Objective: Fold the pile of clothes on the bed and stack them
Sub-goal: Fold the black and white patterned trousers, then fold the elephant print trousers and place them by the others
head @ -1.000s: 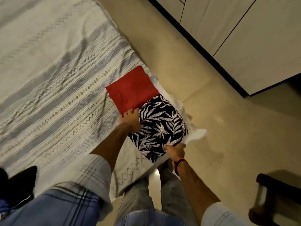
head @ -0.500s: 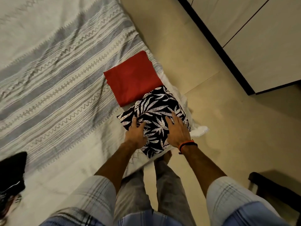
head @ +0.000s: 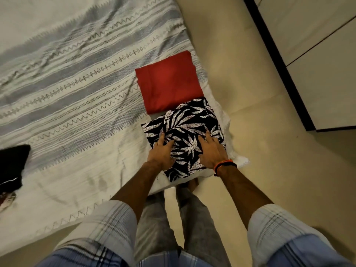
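Note:
A folded black garment with white leaf print (head: pixel 188 124) lies near the corner of the bed (head: pixel 77 105). Its far edge touches a folded red garment (head: pixel 169 83), which lies just beyond it. My left hand (head: pixel 160 154) lies flat on the near left part of the printed garment, fingers spread. My right hand (head: pixel 212 151), with an orange and black wristband, presses flat on its near right part. Neither hand grips the cloth.
A dark garment (head: pixel 11 166) lies at the bed's left edge of view, with a bit of another item below it. Beige tiled floor (head: pixel 269 170) runs to the right. A white wardrobe with a dark base (head: pixel 312 54) stands at the upper right.
A second ago my hands held the printed garment's edges. They folded it over and now both lie flat on top of it. The view has shifted slightly.

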`<state>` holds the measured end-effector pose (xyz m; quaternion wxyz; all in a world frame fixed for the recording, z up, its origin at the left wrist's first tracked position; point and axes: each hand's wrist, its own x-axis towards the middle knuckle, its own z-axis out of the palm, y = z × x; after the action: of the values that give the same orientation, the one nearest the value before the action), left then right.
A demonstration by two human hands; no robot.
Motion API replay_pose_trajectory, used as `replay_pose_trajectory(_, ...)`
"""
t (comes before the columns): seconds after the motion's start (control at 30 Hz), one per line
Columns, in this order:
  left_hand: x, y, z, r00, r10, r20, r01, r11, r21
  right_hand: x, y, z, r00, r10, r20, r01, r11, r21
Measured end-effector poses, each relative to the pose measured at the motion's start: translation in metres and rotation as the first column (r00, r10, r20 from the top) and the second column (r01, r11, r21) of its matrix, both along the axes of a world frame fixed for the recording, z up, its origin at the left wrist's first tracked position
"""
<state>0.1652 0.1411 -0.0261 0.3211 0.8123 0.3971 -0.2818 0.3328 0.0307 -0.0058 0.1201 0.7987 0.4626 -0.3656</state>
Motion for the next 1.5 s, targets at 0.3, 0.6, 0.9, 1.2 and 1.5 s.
replay_pose_trajectory(0.3,-0.028,-0.009,0.064,0.966,0.233,0.111,-0.237,0.971,0.029,-0.008,0.008,0.062,0.990,-0.043,-0.132,0.073,0.968,0.238)
replay_pose_trajectory(0.6,-0.111,-0.006,0.132,0.864,0.471,0.178,-0.484,0.874,0.037,-0.080,0.044,0.131,0.982,0.083,-0.169,-0.015,0.930,0.366)
replay_pose_trajectory(0.9,-0.277,0.006,0.176,0.718,0.651,0.247,-0.680,0.731,0.050,-0.236,0.085,0.160,0.944,0.274,-0.182,-0.186,0.901,0.392)
replay_pose_trajectory(1.2,-0.464,0.012,0.202,0.456,0.837,0.302,-0.878,0.479,-0.002,-0.413,0.134,0.182,0.862,0.438,-0.257,-0.283,0.834,0.473)
replay_pose_trajectory(1.5,-0.573,0.061,0.208,0.173,0.929,0.327,-0.977,0.203,-0.061,-0.529,0.223,0.178,0.807,0.518,-0.283,-0.337,0.798,0.499)
